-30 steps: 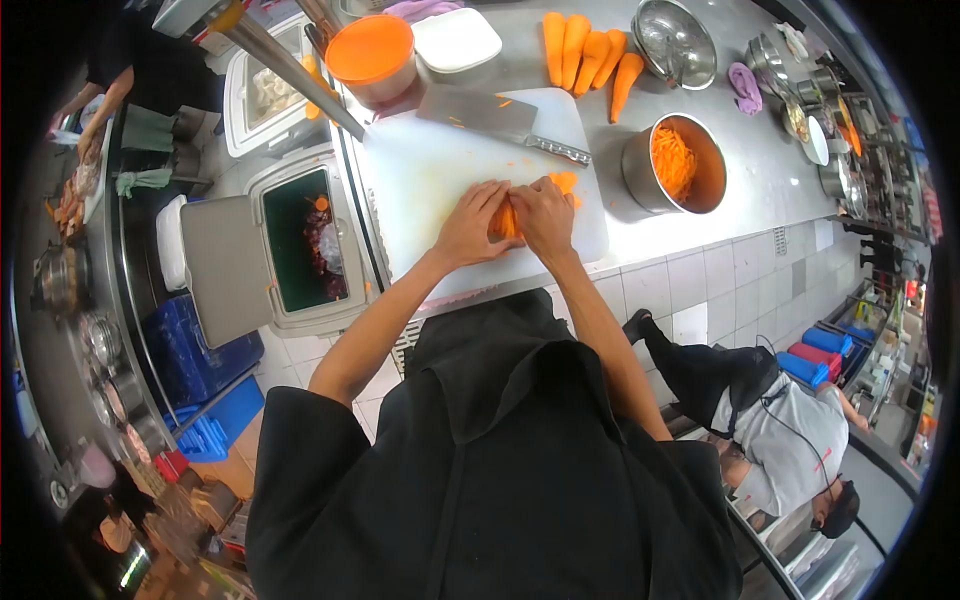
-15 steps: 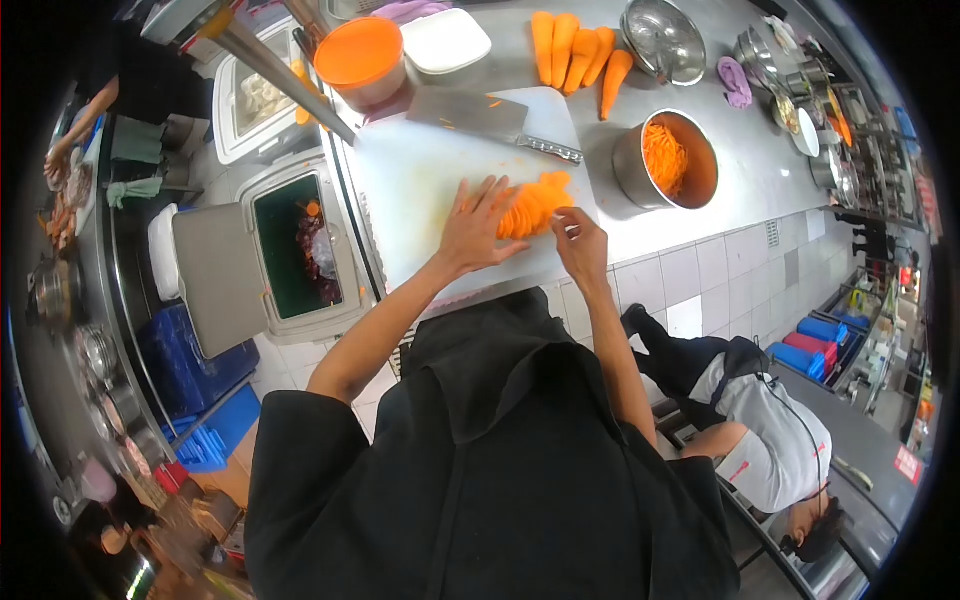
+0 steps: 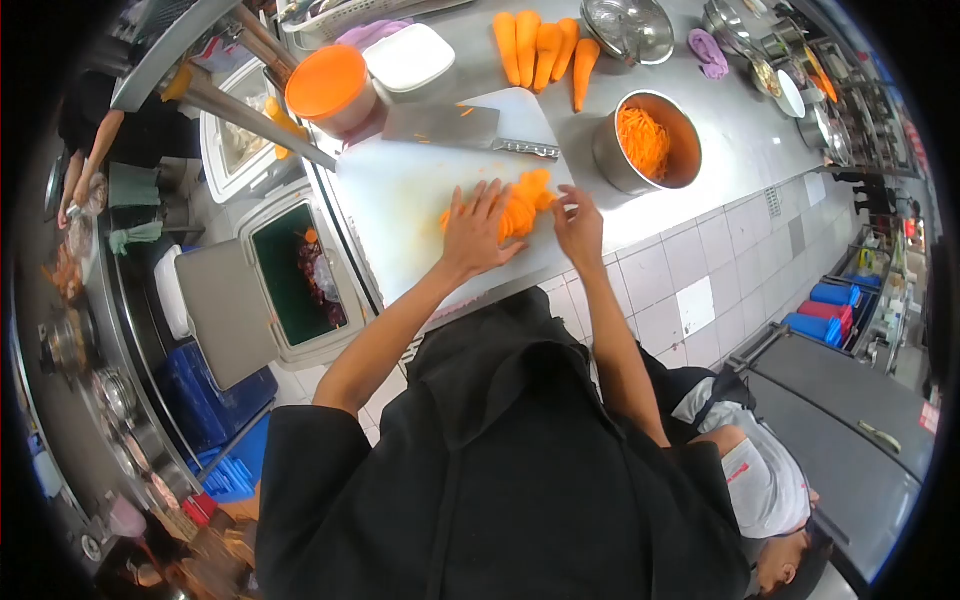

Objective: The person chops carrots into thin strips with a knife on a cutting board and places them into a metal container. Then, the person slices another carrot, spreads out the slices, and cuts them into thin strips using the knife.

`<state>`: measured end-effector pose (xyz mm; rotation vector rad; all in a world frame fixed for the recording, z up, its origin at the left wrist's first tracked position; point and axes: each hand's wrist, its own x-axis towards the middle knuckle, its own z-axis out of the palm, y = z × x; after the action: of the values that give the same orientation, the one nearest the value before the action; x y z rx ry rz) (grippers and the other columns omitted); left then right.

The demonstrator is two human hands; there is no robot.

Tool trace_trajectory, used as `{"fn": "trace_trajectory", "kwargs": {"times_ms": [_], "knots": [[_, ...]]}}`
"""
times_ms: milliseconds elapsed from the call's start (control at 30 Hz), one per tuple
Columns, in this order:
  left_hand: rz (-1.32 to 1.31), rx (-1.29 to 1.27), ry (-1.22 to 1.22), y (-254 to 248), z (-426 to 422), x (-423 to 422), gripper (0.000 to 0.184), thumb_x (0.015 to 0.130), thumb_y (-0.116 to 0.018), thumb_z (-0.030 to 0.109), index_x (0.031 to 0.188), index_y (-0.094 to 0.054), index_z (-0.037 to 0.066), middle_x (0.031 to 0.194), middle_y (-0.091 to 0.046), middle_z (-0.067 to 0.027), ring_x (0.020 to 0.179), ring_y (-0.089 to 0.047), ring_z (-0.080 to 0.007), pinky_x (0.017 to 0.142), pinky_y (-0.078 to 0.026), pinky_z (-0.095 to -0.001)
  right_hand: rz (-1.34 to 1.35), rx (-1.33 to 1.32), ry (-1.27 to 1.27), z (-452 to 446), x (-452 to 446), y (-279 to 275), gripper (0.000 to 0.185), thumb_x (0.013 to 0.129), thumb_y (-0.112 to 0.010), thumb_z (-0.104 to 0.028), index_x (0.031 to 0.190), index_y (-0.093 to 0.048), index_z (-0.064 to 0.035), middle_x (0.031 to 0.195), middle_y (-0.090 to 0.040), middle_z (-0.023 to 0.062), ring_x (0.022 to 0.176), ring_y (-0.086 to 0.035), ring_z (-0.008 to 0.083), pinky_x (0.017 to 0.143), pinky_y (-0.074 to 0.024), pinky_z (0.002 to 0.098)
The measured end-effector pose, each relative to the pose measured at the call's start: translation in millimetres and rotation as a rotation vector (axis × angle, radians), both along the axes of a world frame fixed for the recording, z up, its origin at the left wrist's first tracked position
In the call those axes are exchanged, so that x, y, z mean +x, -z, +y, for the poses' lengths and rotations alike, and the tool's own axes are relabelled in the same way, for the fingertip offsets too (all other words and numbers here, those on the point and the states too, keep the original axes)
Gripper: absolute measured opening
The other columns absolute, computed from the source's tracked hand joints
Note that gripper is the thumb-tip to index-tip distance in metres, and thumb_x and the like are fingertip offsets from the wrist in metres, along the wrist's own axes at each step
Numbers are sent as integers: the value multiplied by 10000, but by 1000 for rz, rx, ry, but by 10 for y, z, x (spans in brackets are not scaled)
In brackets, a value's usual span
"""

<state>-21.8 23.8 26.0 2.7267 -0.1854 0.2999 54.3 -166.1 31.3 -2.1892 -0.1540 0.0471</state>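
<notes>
Thin orange carrot slices [image 3: 517, 215] lie fanned out in overlapping layers on a white cutting board [image 3: 390, 220]. My left hand [image 3: 478, 232] rests on their left part with its fingers spread. Beside the right end of the slices is my right hand [image 3: 579, 226], its fingers curled and the thumb near the fingertips; whether anything small is between them is hidden. A cleaver [image 3: 445, 124] lies flat across the far side of the board, its handle pointing right. The steel pot [image 3: 622, 155] to the right holds shredded carrot [image 3: 643, 142].
Several whole carrots [image 3: 548, 50] and a steel bowl [image 3: 628, 28] are at the back. An orange-lidded tub [image 3: 327, 82] and a white container [image 3: 410, 58] stand behind the board. Left of the counter is an open bin [image 3: 298, 270]. A person [image 3: 765, 470] is at the lower right.
The carrot pieces, earlier bunched between both hands, now lie spread out. My left hand has flattened over them, and my right hand has drawn away to the right. The view has shifted.
</notes>
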Motion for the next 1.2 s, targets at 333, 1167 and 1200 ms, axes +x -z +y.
{"fn": "trace_trajectory", "kwargs": {"times_ms": [333, 1167, 1200], "knots": [[14, -162, 1, 63, -260, 312, 752, 774, -791, 412, 1345, -513, 9, 1268, -530, -143, 1189, -498, -329, 1008, -422, -468, -110, -278, -216, 174, 652, 78, 274, 819, -765, -280, 981, -715, -65, 913, -695, 124, 798, -671, 305, 723, -541, 393], [165, -259, 166, 9, -151, 530, 660, 748, -820, 320, 1318, -579, 90, 1237, -567, -120, 1182, -538, -310, 1014, -408, -472, 149, 138, -129, -11, 400, 156, 181, 855, -712, -86, 1007, -683, 7, 885, -737, 134, 801, -722, 214, 748, -570, 325], [131, -194, 177, -43, -141, 498, 688, 780, -794, 341, 1373, -542, 100, 1307, -555, -125, 1235, -519, -311, 1052, -390, -478, 131, 127, -99, -18, 393, 159, 169, 846, -700, -80, 987, -687, 13, 868, -735, 136, 782, -719, 214, 738, -570, 323]]}}
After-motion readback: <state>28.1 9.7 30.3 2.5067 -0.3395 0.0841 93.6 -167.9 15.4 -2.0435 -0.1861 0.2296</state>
